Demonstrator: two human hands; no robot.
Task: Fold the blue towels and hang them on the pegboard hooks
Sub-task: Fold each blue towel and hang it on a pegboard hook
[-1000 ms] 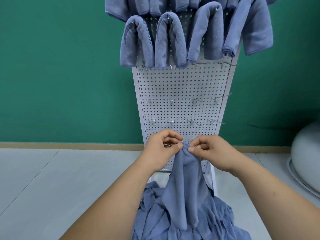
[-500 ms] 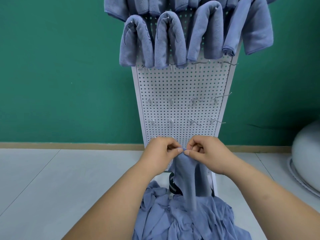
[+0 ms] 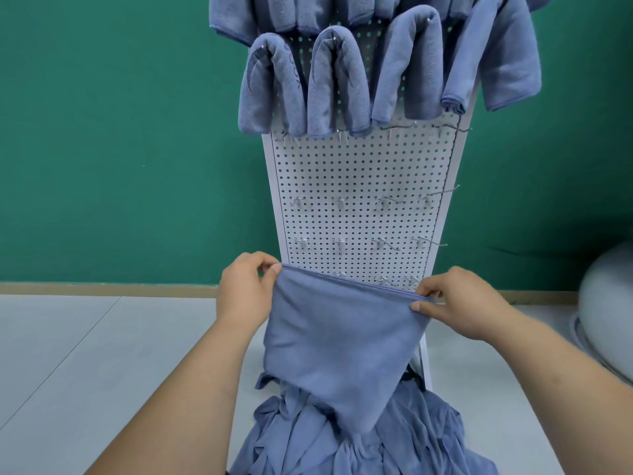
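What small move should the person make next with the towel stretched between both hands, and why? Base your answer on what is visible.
Probably bring the left hand and right hand together, folding the towel in half. Each hand pinches a top corner, so the towel hangs open and flat, while the hung towels on the pegboard are all folded narrow.

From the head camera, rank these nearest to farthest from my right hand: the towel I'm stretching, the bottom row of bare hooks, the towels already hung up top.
1. The stretched towel: its top corner is pinched by the right hand.
2. The bottom row of hooks: just beyond that hand, low on the pegboard.
3. The hung towels: high up the board, farthest.
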